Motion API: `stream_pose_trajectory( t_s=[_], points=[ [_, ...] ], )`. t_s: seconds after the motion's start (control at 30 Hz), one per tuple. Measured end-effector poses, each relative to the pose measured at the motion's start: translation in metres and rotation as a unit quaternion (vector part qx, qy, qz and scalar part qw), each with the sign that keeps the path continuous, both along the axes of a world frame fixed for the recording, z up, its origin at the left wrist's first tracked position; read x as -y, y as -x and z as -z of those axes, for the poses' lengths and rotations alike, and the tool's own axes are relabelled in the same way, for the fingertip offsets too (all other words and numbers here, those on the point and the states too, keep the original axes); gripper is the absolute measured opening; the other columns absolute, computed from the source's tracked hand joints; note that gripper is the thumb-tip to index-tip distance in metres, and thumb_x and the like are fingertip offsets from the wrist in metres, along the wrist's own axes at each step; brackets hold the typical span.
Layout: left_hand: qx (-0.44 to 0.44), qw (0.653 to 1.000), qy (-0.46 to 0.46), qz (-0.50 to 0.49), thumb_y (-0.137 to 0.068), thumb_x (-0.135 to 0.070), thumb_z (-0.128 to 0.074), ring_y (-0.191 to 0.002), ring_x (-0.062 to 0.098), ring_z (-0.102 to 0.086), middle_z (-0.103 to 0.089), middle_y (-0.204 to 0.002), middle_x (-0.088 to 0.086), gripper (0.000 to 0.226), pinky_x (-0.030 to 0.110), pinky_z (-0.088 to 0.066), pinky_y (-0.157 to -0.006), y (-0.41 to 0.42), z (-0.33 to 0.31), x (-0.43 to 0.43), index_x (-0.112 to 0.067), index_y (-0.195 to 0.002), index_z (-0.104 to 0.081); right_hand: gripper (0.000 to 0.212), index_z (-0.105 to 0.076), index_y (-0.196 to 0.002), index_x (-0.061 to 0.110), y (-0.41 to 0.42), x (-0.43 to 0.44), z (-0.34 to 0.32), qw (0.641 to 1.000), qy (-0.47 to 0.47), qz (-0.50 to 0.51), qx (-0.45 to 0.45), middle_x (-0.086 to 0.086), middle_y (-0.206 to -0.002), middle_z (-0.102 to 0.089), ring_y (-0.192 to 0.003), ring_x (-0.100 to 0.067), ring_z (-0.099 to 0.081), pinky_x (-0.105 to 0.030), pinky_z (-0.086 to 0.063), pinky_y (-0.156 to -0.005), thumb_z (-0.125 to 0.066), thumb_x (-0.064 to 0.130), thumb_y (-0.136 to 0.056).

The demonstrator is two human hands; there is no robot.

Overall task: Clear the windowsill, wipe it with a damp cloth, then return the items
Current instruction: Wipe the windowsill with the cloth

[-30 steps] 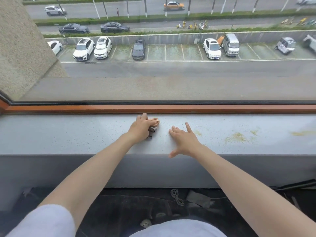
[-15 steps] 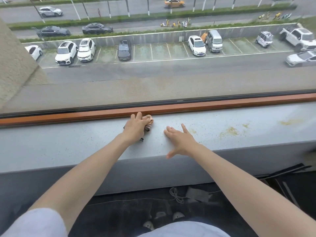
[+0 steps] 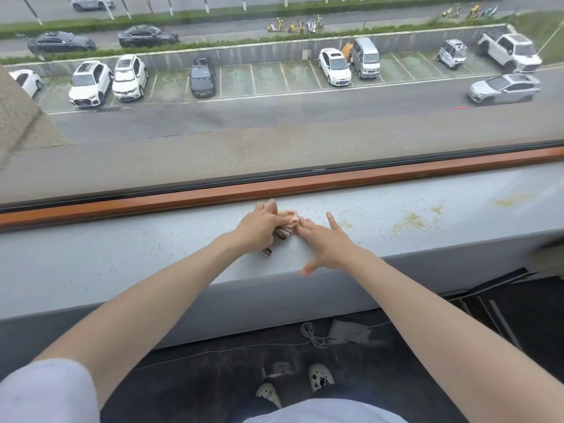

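as left hand point(image 3: 259, 228) grips cloth point(image 3: 282, 232), windowsill point(image 3: 152, 254) stained

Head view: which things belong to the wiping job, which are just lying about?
Job: cloth, gripped by left hand; right hand flat on windowsill; yellow specks.
Lying about: cord and grey sheet on the floor.

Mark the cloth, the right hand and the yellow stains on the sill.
cloth point(image 3: 283, 232): head view, patterned fold sticking out.
right hand point(image 3: 328, 244): head view, back of the hand.
yellow stains point(image 3: 409, 222): head view, largest patch.
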State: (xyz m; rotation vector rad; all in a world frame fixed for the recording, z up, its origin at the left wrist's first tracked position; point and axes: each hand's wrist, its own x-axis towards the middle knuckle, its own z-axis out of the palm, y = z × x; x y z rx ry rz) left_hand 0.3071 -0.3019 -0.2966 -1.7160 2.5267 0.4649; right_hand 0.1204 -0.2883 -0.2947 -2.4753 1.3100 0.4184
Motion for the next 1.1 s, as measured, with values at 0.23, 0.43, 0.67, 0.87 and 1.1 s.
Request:
stream_pose_trajectory(
  t_s=[0.23,0.43,0.67,0.87,1.1],
  points=[
    [0.054,0.996,0.049,-0.053,-0.085,0.003,-0.042,-0.115,0.032,-0.035,-0.036,-0.125,0.011,0.064,0.041,-0.044,-0.081,-0.033,-0.011,0.027,-0.031,-0.14,-0.042,0.111,-0.014,-0.152,0.015,0.003,0.006,-0.01,1.0,0.006,0.003,0.007,-0.002,-0.161,-0.003,-0.147,-0.011,-0.008,-0.05,0.016,-0.113,-0.074,0.056,-0.068],
    [0.031,0.998,0.02,0.043,-0.084,0.007,-0.039,-0.099,0.024,-0.035,-0.037,-0.112,0.004,0.07,0.031,-0.031,-0.065,-0.011,-0.018,-0.001,-0.036,-0.139,-0.041,0.117,-0.002,-0.152,0.012,0.003,0.009,-0.013,0.999,0.036,-0.033,0.001,-0.006,-0.16,-0.002,-0.148,-0.013,-0.004,-0.049,0.015,-0.115,-0.067,0.064,-0.071],
    [0.03,0.993,0.036,-0.11,-0.082,0.006,-0.043,-0.109,0.029,-0.035,-0.036,-0.12,0.009,0.069,0.037,-0.042,-0.076,0.014,-0.021,0.029,-0.033,-0.14,-0.042,0.102,-0.009,-0.152,0.008,0.032,0.022,-0.028,0.995,0.028,0.045,0.081,-0.009,-0.16,-0.004,-0.148,-0.017,-0.001,-0.04,0.004,-0.12,-0.06,0.061,-0.081],
    [0.035,0.999,0.018,0.003,-0.079,0.01,-0.038,-0.102,0.027,-0.038,-0.038,-0.115,0.008,0.073,0.034,-0.038,-0.065,0.036,-0.017,0.0,-0.032,-0.138,-0.045,0.128,0.007,-0.152,0.009,0.087,0.046,-0.029,0.992,-0.052,0.11,-0.033,-0.017,-0.158,0.009,-0.147,-0.028,0.011,-0.045,0.0,-0.119,-0.07,0.066,-0.067],
    [0.086,0.985,0.034,-0.149,-0.084,0.004,-0.043,-0.11,0.028,-0.037,-0.038,-0.118,0.008,0.067,0.033,-0.039,-0.067,0.025,-0.031,0.037,-0.027,-0.143,-0.037,0.12,-0.026,-0.14,0.005,0.09,0.06,-0.028,0.995,0.049,0.025,-0.082,-0.015,-0.141,-0.035,-0.135,-0.029,-0.028,-0.042,-0.014,-0.117,-0.068,0.078,-0.055]
  ],
)
